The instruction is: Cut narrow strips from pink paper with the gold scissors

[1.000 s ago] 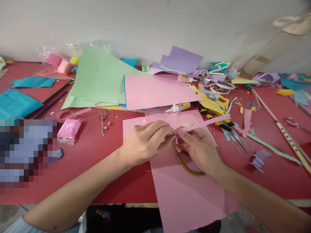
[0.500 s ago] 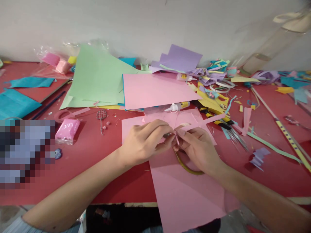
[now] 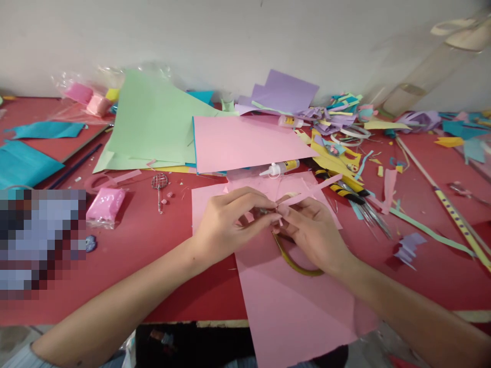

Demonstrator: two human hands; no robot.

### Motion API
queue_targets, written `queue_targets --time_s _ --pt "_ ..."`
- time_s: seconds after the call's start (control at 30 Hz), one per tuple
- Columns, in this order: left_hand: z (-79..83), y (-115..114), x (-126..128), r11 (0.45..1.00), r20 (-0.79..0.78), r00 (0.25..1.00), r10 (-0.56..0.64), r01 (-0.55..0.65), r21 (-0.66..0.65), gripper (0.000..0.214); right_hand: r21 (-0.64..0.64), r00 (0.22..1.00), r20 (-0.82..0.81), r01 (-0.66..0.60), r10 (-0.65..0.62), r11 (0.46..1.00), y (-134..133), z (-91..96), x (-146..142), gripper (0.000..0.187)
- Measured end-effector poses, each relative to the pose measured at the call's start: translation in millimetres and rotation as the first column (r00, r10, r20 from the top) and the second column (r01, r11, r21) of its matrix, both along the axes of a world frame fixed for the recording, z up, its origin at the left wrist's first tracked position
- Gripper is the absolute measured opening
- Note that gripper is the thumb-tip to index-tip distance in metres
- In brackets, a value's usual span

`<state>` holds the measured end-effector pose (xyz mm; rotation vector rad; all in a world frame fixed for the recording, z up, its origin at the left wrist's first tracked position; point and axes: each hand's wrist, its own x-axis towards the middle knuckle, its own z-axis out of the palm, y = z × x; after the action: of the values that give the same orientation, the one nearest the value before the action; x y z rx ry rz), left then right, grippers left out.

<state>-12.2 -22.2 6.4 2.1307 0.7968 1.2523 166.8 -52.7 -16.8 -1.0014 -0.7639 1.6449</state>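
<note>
My left hand (image 3: 230,222) and my right hand (image 3: 312,232) meet fingertip to fingertip over a pink paper sheet (image 3: 295,301) that hangs over the table's front edge. Both pinch a narrow pink paper strip (image 3: 318,187), which runs up and to the right from my right fingers. A short end of the strip sticks down between the hands. Under my right hand a curved olive-green piece (image 3: 297,266) lies on the pink sheet. A small glue bottle (image 3: 279,168) rests just beyond the hands.
The red table (image 3: 153,255) carries a large green sheet (image 3: 153,122), another pink sheet (image 3: 245,140), purple paper (image 3: 286,92), blue sheets (image 3: 26,163), a pink packet (image 3: 105,204), a small wire whisk (image 3: 160,184), yellow-black pliers (image 3: 345,191) and a long stick (image 3: 445,199). Scraps crowd the back right.
The free end of the pink strip has shortened toward my right hand and dropped lower. Both hands stay together, fingers working the strip.
</note>
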Motion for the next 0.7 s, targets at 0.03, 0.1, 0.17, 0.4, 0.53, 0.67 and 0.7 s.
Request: queue_targets --time_s 0.03,0.1,0.17,0.4,0.53,0.67,0.7 --pt "1.3 -1.2 0.8 0.997 0.011 1.0 0.012 -0.011 -0.077 0.008 0.0 1.0 -0.005 0.002 -0.002 1.0 -0.1 -0.5 0.0 0.008" --pt "3.5 -2.7 2.1 0.972 0.02 0.999 0.031 -0.026 -0.234 0.008 0.006 1.0 -0.002 0.003 -0.003 1.0 -0.4 -0.7 -0.2 0.006" --pt "5.0 -3.1 2.7 0.937 0.037 0.999 0.037 -0.022 -0.35 0.007 0.026 1.0 0.014 0.0 0.0 1.0 -0.7 -0.1 -0.4 0.005" --pt "5.5 -2.1 2.8 0.845 0.163 0.986 0.035 0.058 -0.531 0.007 0.109 0.998 0.04 -0.044 0.039 0.993 -1.6 2.6 -1.0 0.008" --pt "7.6 -3.2 3.4 0.808 0.155 0.987 0.043 0.057 -0.587 0.007 0.155 0.999 0.031 -0.041 0.037 0.987 -2.2 1.2 -1.0 0.008" --pt "8.4 -3.4 3.5 0.805 0.152 0.987 0.044 0.055 -0.59 0.007 0.153 0.999 0.042 -0.029 0.023 0.988 -2.9 -0.7 -1.0 0.007" --pt "8.1 -3.5 3.5 0.803 0.158 0.986 0.042 0.061 -0.593 0.007 0.149 0.999 0.044 -0.029 0.023 0.988 -2.8 -0.7 -1.2 0.007"
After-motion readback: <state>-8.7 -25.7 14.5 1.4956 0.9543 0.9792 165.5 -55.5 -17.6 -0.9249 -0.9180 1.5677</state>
